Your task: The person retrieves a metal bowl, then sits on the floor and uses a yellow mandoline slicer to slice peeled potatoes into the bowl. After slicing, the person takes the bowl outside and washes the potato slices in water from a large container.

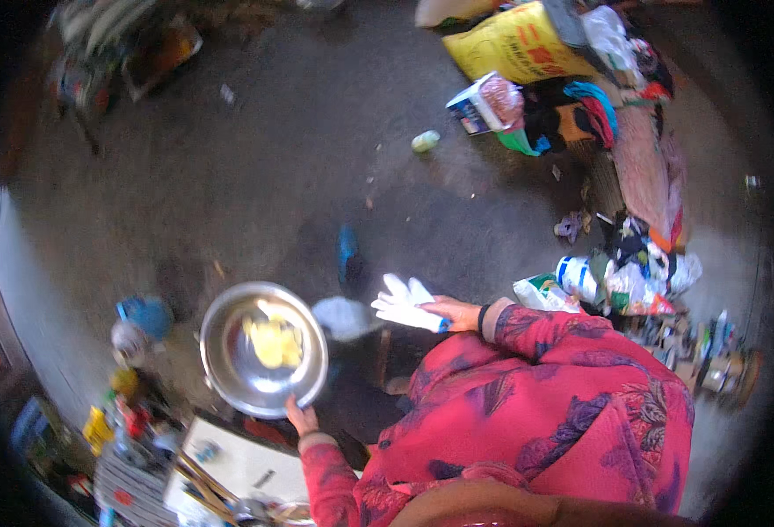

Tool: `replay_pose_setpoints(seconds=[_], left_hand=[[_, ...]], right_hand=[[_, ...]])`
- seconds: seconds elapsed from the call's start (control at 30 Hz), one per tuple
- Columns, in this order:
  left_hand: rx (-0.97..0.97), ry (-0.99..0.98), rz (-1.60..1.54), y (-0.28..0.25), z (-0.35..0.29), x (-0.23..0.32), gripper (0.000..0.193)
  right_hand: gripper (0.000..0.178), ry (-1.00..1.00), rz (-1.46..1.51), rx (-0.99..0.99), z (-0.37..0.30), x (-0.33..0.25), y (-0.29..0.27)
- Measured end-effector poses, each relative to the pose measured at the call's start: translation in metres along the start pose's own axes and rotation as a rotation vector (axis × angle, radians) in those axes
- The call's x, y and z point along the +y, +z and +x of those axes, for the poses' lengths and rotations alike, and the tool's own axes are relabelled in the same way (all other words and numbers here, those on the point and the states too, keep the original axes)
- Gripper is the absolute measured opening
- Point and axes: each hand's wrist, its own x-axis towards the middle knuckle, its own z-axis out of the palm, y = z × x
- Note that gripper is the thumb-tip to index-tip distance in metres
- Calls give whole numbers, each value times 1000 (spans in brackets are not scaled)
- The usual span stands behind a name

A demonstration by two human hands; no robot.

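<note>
— Where is the round, shiny steel basin (224, 364)?
— At 8 o'clock in the view, its circular mouth turned up toward the camera. Whether anything supports it from below, I can't tell.
— And the left hand (300, 416)?
— Grasping the basin's rim at its 5 o'clock.
— What's inside?
— A heap of pale yellow, irregular pieces (276, 345), slightly blurred, against the smooth, reflective metal.
— The right hand (459, 314)?
— Gripping a white fabric glove (403, 303) near its blue-edged cuff, between 2 and 3 o'clock from the basin and apart from it.
— Which way does the glove point?
— Its fingers fan out toward 10 o'clock; the long axis runs back to the cuff at 4 o'clock. The cloth looks matt and soft.
— And the sleeves?
— Part of a pinkish-red, fuzzy-looking garment (510, 400) with dark purple leaf shapes.
— Anything round about?
— A flat white counter (251, 461) at 7 o'clock, with thin wooden sticks (204, 487) on it. A bulging yellow sack (514, 44) lies at 1 o'clock on the dark grey floor (273, 167).
</note>
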Motion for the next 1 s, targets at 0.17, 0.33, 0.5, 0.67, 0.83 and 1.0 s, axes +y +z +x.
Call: replay_pose_setpoints(seconds=[0.17,0.33,0.5,0.67,0.83,1.0], left_hand=[[177,-230,-410,-13,-47,75,32],[154,-516,-941,-46,-37,132,29],[-95,-342,-664,-45,5,197,36],[-6,-367,-708,-4,52,279,30],[-29,-350,-779,12,77,349,25],[80,-328,-1086,29,82,360,21]], right_hand=[[29,593,1332,382,7,4,-70],[33,761,914,536,1,-7,-134],[25,464,749,1074,-12,-45,-265],[39,3,573,1576,-65,-115,-506],[62,-257,788,1685,-103,-153,-630],[48,53,1158,762,-3,-89,-519]])
